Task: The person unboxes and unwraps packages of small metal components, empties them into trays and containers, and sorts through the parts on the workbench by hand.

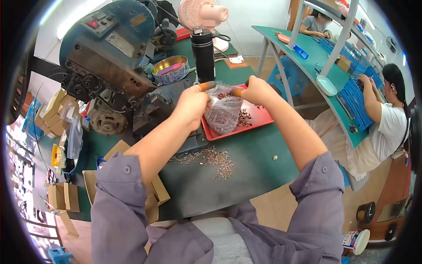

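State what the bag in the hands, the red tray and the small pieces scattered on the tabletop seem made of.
Bag: thin clear plastic film; it's wrinkled, glinting and see-through.
Red tray: probably smooth moulded plastic, judging by its even colour and soft shine.
Small pieces: possibly metal, coppery brown with pale glints; too tiny to be sure.

Bright overall — white strip light (80, 18) glaring upper left, fisheye bending, black corners.

left hand (193, 102) near right hand (257, 91)
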